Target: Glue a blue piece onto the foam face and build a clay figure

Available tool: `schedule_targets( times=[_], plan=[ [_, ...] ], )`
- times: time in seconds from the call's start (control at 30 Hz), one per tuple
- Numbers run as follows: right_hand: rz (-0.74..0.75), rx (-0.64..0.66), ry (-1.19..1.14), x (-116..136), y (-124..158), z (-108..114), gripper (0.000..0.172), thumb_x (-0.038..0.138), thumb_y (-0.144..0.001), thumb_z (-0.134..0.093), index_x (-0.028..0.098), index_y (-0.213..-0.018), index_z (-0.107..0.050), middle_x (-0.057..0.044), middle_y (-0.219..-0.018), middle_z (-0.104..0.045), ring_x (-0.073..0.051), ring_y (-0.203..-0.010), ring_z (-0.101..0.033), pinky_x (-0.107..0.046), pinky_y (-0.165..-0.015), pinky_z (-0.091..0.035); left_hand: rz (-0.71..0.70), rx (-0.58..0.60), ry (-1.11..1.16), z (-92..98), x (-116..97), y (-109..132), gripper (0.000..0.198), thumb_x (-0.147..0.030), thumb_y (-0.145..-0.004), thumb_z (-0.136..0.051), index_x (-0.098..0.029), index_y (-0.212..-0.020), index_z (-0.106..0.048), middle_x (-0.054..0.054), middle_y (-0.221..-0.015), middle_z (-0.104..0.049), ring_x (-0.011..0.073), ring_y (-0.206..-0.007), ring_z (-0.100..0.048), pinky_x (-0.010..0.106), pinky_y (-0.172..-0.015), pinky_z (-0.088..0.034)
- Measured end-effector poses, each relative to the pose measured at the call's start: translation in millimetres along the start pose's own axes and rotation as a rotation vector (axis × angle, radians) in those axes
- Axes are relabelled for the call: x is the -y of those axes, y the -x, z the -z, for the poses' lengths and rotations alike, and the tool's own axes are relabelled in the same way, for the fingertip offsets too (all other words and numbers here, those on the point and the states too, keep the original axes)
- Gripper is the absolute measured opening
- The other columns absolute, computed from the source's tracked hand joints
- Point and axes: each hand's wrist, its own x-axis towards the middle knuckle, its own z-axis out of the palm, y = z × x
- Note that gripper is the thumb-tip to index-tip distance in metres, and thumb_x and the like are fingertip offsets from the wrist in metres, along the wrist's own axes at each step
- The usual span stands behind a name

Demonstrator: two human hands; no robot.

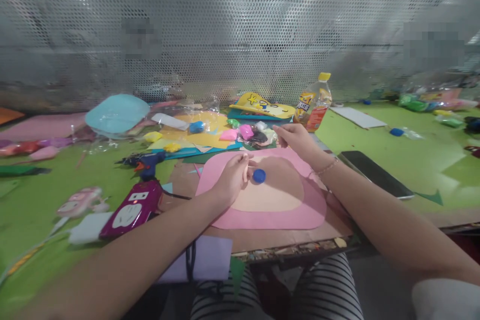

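Note:
My left hand (pixel 233 179) is over the left part of a pink sheet (pixel 270 220) with rounded corners, its fingers curled together. What they hold, if anything, cannot be made out. Just right of these fingers is a small round blue piece (pixel 258 176), in front of a cream oval (pixel 277 195) laid on the pink sheet. My right hand (pixel 296 142) is above the sheet's far right part, thumb and fingertips pinched together. Whatever is in that pinch is too small to tell. Close to its fingertips lie pink (pixel 246 132) and black (pixel 258 138) soft lumps in clear wrapping.
A bottle (pixel 314 105) with a yellow cap stands behind my right hand. To the right lies a dark phone (pixel 375 174). On the left are a blue glue gun (pixel 150 164), a magenta power box (pixel 133 207) with cables, and a light-blue rounded sheet (pixel 117 114). A perforated metal panel (pixel 240 25) rises behind.

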Motion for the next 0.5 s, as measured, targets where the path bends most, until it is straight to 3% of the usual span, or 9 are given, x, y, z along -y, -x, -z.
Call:
schedule_targets(
  times=[0.1, 0.23, 0.5],
  plan=[
    [-0.036, 0.118, -0.192, 9.4, 7.8, -5.5, 0.05, 0.055, -0.074, -0.058, 0.018, -0.043, -0.045, 0.002, -0.042, -0.044, -0.008, -0.042, -0.039, -0.024, -0.046, -0.034, -0.063, 0.034, -0.086, 1.0, 3.2, -0.6, 0.024, -0.037, -0.075, -0.064, -0.014, -0.084, -0.061, 0.0, -0.066, -0.058, 0.004, -0.043, -0.043, 0.018, -0.042, -0.031],
    [-0.08, 0.22, -0.424, 12.4, 10.7, -10.6, 0.041, 0.053, -0.066, -0.068, 0.016, -0.056, -0.053, 0.002, -0.056, -0.051, -0.008, -0.052, -0.046, -0.022, -0.05, -0.038, -0.11, 0.047, -0.165, 0.5, 3.7, -0.2, 0.022, -0.036, -0.077, -0.061, -0.014, -0.081, -0.061, 0.0, -0.067, -0.058, 0.0033, -0.041, -0.042, 0.018, -0.04, -0.029],
    [-0.133, 0.316, -0.515, 3.6, 7.6, -13.4, 0.029, 0.035, -0.06, -0.078, 0.014, -0.073, -0.063, 0.002, -0.066, -0.059, -0.006, -0.055, -0.048, -0.021, -0.053, -0.04, -0.068, 0.051, -0.064, -1.3, 0.4, 1.9, 0.02, -0.033, -0.078, -0.06, -0.015, -0.086, -0.059, 0.001, -0.071, -0.06, 0.0036, -0.043, -0.043, 0.02, -0.048, -0.039]
  ],
)
